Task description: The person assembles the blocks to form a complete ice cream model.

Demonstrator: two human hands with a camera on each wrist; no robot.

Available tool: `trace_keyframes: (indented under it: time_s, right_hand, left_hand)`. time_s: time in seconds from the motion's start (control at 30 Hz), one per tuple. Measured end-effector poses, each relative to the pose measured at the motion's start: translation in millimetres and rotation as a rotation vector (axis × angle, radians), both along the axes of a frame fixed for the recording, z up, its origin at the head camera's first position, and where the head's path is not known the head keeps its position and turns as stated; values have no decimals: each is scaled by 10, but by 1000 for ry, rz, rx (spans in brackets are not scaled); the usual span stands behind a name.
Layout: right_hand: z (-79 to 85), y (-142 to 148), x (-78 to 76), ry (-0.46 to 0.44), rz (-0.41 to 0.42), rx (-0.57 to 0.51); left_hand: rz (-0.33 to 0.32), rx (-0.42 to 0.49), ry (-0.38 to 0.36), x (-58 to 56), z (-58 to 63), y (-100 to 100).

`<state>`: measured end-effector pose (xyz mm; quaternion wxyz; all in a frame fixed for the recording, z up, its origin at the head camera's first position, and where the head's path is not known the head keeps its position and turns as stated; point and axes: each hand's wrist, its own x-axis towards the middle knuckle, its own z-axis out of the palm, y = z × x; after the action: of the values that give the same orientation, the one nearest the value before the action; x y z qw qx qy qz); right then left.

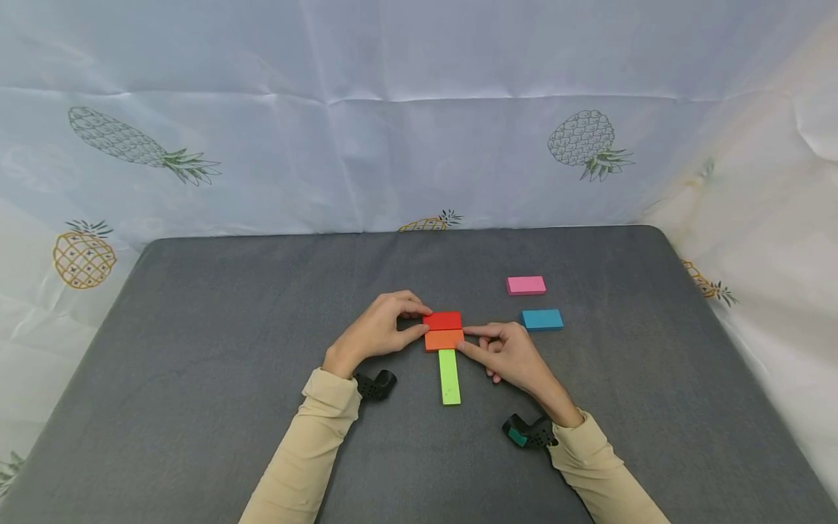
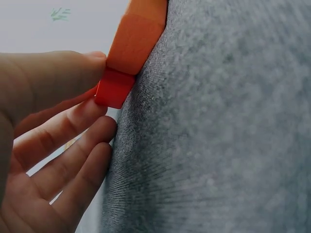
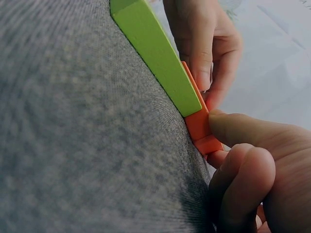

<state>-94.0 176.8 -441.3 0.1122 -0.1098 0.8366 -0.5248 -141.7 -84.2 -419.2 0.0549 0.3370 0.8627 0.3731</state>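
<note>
Flat on the table lie a red block [image 1: 442, 320] and an orange block [image 1: 442, 340], long sides together. A light green block [image 1: 449, 377] points toward the person from the orange one's near side. My left hand [image 1: 377, 325] pinches the left end of the red block between thumb and index finger, the thumb close to the seam with the orange. At the other end, my right hand [image 1: 513, 356] holds the orange block's right end, thumb at its near corner and index fingertip by the seam. The right wrist view shows the green block [image 3: 158, 58] against the orange block [image 3: 198, 127].
A blue block [image 1: 542, 319] lies just beyond the right hand, and a pink block [image 1: 526, 285] farther back. The grey table [image 1: 216, 349] ends at a pale pineapple-print cloth [image 1: 366, 160]. Black wrist devices [image 1: 375, 386] sit on both wrists.
</note>
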Motion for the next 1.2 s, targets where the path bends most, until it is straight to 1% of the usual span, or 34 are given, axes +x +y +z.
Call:
trace_keyframes:
  time_s: [0.17, 0.33, 0.47, 0.57, 0.77, 0.93, 1.2]
  right_hand:
    - [11, -4, 4, -1, 0, 3]
    - [15, -2, -1, 3, -2, 2]
    - [18, -1, -5, 2, -4, 3]
    - [16, -2, -4, 2, -5, 4]
    - [8, -4, 5, -6, -4, 1]
    - [7, -4, 7, -7, -2, -5]
    - [-1, -3, 8, 8, 0, -2]
  left_hand:
    - [14, 34, -24, -16, -45, -10]
    - [25, 94, -21, -36, -106, -27]
    - [47, 152, -21, -50, -178, -42]
    - [62, 180, -21, -52, -215, -53]
    - [80, 184, -34, -43, -234, -53]
    - [88, 185, -27, -32, -231, -41]
    - [87, 201, -13, -38, -261, -45]
